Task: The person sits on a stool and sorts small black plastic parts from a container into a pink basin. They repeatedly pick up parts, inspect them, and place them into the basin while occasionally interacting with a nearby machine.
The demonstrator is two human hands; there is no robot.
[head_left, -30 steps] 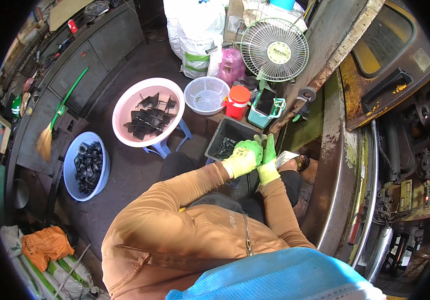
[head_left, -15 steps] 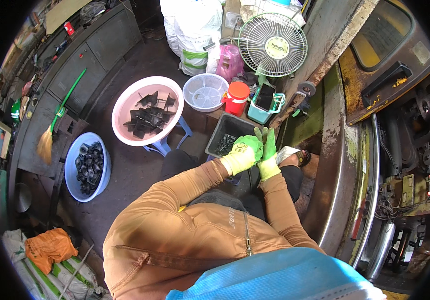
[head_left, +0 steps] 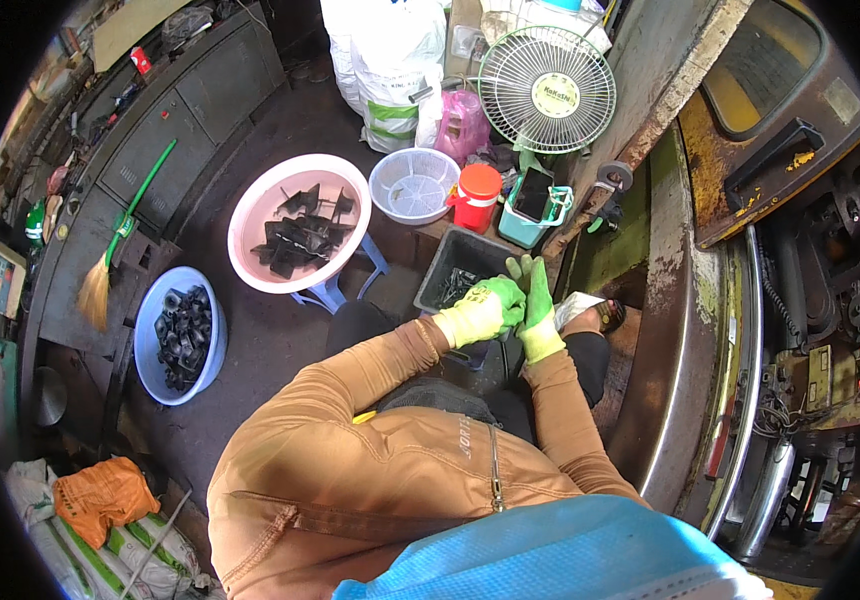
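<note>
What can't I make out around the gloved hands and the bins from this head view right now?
- Anything between the left hand and right hand: hidden by the green gloves pressed together.
- Contents of the dark crate: too small, partly behind the hands.
- Black parts in the pink basin and blue basin: too small to identify.

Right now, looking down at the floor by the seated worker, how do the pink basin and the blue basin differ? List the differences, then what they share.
The pink basin is wider than the blue basin. The pink basin rests raised on a small blue stool; the blue basin sits on the floor. The pink basin holds flat, angular black pieces; the blue basin holds chunkier, rounded black parts. Both are round plastic basins holding dark parts, to the left of the gloved hands.
</note>
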